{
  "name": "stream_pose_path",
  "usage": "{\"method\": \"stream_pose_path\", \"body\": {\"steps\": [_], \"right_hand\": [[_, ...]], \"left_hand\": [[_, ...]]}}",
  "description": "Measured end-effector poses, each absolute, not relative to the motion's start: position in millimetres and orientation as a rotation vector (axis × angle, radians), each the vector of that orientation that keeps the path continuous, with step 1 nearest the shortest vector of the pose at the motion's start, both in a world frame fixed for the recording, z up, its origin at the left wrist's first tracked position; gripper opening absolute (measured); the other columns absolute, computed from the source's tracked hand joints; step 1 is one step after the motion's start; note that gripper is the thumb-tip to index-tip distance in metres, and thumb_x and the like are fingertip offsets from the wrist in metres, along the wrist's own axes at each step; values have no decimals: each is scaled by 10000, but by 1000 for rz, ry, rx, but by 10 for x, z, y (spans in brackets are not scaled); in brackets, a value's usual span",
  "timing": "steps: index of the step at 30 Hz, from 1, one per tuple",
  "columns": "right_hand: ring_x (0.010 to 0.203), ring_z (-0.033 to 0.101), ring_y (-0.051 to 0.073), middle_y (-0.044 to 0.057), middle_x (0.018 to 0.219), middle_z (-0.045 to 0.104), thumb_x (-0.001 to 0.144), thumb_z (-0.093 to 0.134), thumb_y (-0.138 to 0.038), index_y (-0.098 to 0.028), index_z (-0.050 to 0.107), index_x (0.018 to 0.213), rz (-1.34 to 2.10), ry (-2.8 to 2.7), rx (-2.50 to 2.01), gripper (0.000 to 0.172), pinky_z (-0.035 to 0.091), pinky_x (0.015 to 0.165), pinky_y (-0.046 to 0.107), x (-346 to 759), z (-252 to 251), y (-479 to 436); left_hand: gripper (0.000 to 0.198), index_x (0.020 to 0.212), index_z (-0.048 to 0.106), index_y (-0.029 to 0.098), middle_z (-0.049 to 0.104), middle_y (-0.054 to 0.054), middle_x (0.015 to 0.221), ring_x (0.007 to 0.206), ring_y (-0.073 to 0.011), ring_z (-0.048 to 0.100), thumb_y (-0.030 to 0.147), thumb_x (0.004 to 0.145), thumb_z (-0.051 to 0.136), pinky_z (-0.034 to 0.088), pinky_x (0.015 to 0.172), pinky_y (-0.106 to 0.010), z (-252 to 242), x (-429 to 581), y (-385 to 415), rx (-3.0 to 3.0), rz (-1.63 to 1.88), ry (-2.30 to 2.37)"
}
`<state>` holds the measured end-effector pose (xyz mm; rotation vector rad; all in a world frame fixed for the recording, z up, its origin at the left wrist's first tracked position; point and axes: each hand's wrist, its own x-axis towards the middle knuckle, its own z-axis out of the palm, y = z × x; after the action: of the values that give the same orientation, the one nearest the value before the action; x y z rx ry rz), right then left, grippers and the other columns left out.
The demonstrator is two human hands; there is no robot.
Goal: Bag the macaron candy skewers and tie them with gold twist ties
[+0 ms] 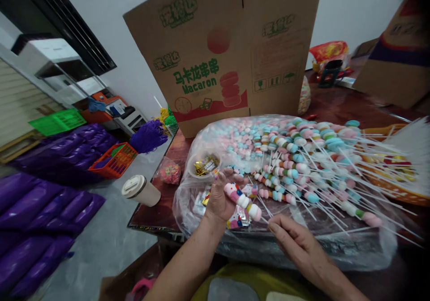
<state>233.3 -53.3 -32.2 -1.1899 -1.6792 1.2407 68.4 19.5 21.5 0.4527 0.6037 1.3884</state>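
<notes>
My right hand pinches the white stick of a marshmallow skewer low at centre. Its pink, white and yellowish pieces slant up to the left, with a spotted pink decoration at the upper end. That end lies in front of the palm of my left hand, whose thumb and fingers are apart. A tiny colourful bit shows by the left thumb tip, too small to name. Below sit spotted printed packets. Beyond the hands, many marshmallow skewers lie piled on clear plastic, sticks pointing right.
A bowl of gold ties, a bag of candy and a lidded cup stand left on the table. A large carton rises behind the pile. An orange basket holds white sticks at right. Purple bags cover the floor at left.
</notes>
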Motion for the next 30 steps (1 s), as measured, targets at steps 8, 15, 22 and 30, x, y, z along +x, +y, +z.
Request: {"method": "stream_pose_path", "body": {"steps": [8,15,22,30], "right_hand": [[524,463,114,-19,580,491,910,361,-235,-186,497,738,563,-1880,-1131,224,348,512,220,2123,-425,-531],[530,471,137,3,574,512,889,382,-240,-184,515,736,367,-1814,-1176,211,345,527,252,2141,-542,-444],[444,248,86,-83,475,299,897,361,-504,-204,401,701,1694,-1255,-993,361,237,451,217,2193,-305,-544],[529,407,111,-25,585,456,911,394,-267,-190,480,735,864,-1736,-1087,210,305,507,236,2182,-391,-546]], "left_hand": [[442,680,490,178,440,64,436,428,-83,464,606,686,598,470,573,-252,81,923,131,255,1360,725],[468,713,517,163,563,-6,588,568,-135,573,628,693,570,492,600,-271,-38,920,96,283,1281,723],[415,943,607,197,664,-70,938,891,-230,630,454,639,724,472,818,-397,159,574,292,441,1280,474],[321,623,514,181,396,73,391,370,-81,431,424,832,532,501,625,-297,306,756,363,130,1433,691]]}}
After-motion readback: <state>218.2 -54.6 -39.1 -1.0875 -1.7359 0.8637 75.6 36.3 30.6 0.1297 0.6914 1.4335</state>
